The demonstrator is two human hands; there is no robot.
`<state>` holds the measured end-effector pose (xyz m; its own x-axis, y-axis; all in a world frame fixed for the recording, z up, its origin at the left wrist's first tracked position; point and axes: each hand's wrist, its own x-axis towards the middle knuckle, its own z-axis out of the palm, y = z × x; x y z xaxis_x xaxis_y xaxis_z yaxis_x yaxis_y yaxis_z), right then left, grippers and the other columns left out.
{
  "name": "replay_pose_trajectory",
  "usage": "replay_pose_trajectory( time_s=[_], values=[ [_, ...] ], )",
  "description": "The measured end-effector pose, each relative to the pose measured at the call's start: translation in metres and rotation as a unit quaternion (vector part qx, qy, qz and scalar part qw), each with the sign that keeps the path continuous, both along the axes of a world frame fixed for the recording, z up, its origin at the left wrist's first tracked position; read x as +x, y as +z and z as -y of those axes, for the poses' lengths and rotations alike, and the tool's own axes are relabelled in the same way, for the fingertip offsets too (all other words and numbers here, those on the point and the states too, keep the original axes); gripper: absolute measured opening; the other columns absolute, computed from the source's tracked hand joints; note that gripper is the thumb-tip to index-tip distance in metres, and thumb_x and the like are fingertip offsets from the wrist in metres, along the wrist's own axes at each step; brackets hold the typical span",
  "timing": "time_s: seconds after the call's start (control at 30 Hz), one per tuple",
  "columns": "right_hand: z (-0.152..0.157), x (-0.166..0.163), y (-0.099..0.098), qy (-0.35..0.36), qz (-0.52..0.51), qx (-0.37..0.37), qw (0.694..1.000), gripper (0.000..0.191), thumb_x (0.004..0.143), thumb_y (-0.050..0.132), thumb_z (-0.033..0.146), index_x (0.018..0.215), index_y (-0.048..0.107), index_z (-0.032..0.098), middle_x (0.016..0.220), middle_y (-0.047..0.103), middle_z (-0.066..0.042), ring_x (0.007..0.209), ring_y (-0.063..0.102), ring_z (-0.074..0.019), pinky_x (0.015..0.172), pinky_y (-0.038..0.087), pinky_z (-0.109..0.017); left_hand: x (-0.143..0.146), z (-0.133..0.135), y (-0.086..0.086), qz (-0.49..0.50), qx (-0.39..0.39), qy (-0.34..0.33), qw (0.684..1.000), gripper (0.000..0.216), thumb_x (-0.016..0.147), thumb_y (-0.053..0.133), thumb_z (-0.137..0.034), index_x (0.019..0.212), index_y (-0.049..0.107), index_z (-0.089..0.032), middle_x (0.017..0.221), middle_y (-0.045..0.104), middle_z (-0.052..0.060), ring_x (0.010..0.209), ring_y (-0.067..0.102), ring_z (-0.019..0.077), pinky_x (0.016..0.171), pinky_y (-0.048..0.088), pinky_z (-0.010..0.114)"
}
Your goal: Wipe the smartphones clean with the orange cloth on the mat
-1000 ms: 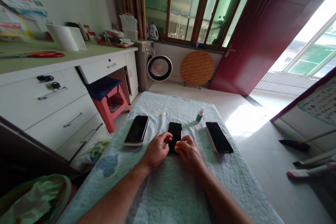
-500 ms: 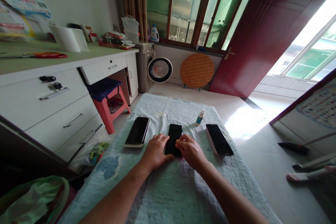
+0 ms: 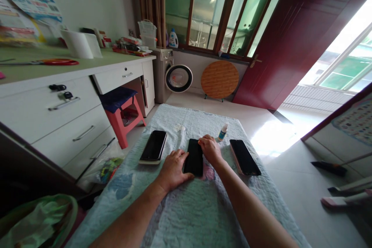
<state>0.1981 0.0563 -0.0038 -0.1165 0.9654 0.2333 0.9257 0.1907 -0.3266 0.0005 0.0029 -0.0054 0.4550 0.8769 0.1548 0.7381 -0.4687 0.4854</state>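
A black smartphone [image 3: 194, 159] lies face up on the cloth-covered table in front of me. My left hand [image 3: 174, 166] steadies it, fingers on its left edge and thumb along the bottom. At the phone's upper right corner, my right hand [image 3: 210, 148] pinches a small orange piece [image 3: 200, 142], mostly hidden by the fingers. Further left, a second smartphone [image 3: 154, 145] rests on a pale box or case. Over on the right is a third smartphone [image 3: 245, 157], also raised on something pinkish. A small spray bottle [image 3: 223, 131] stands upright beyond my right hand.
A pale blue quilted cloth [image 3: 192, 221] covers the table. To the left are a white desk [image 3: 66, 118], a red stool [image 3: 123, 118] and a green-rimmed bin [image 3: 74, 209]. A washing machine [image 3: 162, 69] with its door open and a round wooden tabletop [image 3: 220, 79] are behind.
My right hand has moved up the phone's right side to its upper corner, with the orange piece in its fingers. My left hand stays on the phone. The view has shifted slightly.
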Motion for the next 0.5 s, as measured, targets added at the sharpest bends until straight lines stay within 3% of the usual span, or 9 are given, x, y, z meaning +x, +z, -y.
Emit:
replay_pose_trajectory(
  time_s=[0.3, 0.4, 0.5],
  values=[
    [0.081, -0.022, 0.017, 0.202, -0.046, -0.009, 0.978, 0.021, 0.09, 0.05, 0.012, 0.079, 0.066, 0.021, 0.086, 0.063, -0.002, 0.085, 0.055, -0.0139, 0.079, 0.04, -0.024, 0.0, -0.004, -0.009, 0.016, 0.005, 0.001, 1.0, 0.08, 0.067, 0.07, -0.061, 0.131, 0.052, -0.015, 0.119, 0.058, 0.014, 0.109, 0.054, 0.0323, 0.096, 0.043, 0.043],
    [0.096, -0.019, 0.019, 0.22, -0.059, -0.021, 0.973, 0.022, 0.091, 0.049, 0.011, 0.083, 0.066, 0.022, 0.09, 0.064, -0.001, 0.085, 0.055, -0.0135, 0.079, 0.04, -0.023, 0.0, -0.003, -0.008, 0.013, 0.002, -0.002, 1.0, 0.078, 0.071, 0.067, -0.063, 0.129, 0.054, -0.013, 0.118, 0.058, 0.015, 0.107, 0.055, 0.0314, 0.095, 0.044, 0.041],
    [0.088, -0.011, 0.015, 0.197, -0.064, -0.011, 0.978, 0.026, 0.09, 0.048, 0.008, 0.09, 0.069, 0.023, 0.094, 0.067, -0.001, 0.087, 0.056, -0.0143, 0.081, 0.041, -0.024, 0.0, -0.002, -0.005, 0.011, -0.002, -0.003, 1.0, 0.078, 0.068, 0.068, -0.064, 0.127, 0.057, -0.015, 0.117, 0.058, 0.015, 0.106, 0.056, 0.0314, 0.095, 0.044, 0.041]
  ],
)
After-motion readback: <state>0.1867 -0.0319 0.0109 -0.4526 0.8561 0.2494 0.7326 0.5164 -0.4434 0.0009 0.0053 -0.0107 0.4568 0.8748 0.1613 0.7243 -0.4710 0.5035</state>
